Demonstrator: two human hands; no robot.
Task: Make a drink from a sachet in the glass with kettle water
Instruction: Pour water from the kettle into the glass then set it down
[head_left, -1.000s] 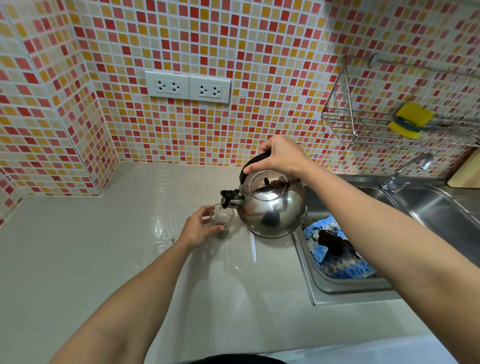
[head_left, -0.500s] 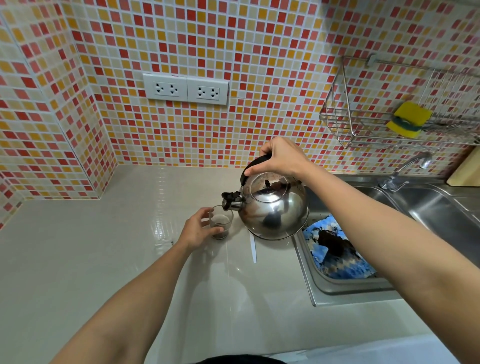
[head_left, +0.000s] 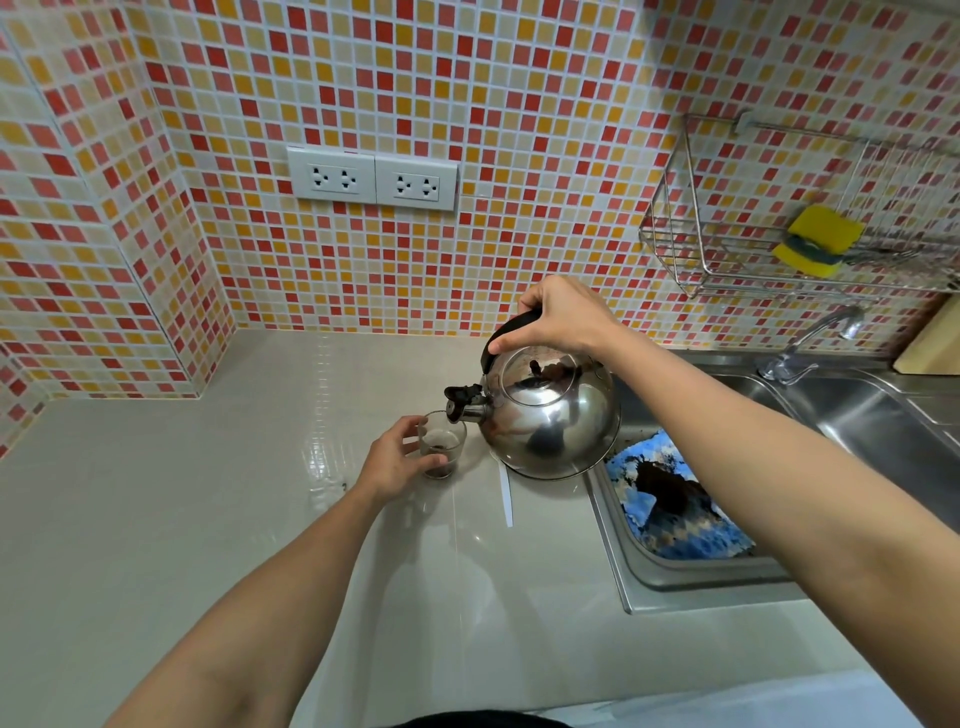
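A small clear glass stands on the pale counter with dark powder or liquid at its bottom. My left hand wraps around the glass from the left. My right hand grips the black handle of a shiny steel kettle. The kettle is tilted to the left and its black-capped spout hangs right over the glass rim. I cannot make out a stream of water. A thin white strip, perhaps the sachet, lies on the counter under the kettle.
A steel sink lies to the right with a blue cloth inside and a tap behind. A wire rack on the tiled wall holds a yellow sponge. Two sockets sit on the wall.
The kettle has dipped slightly lower and its spout has come closer over the glass. My left hand stays on the glass.
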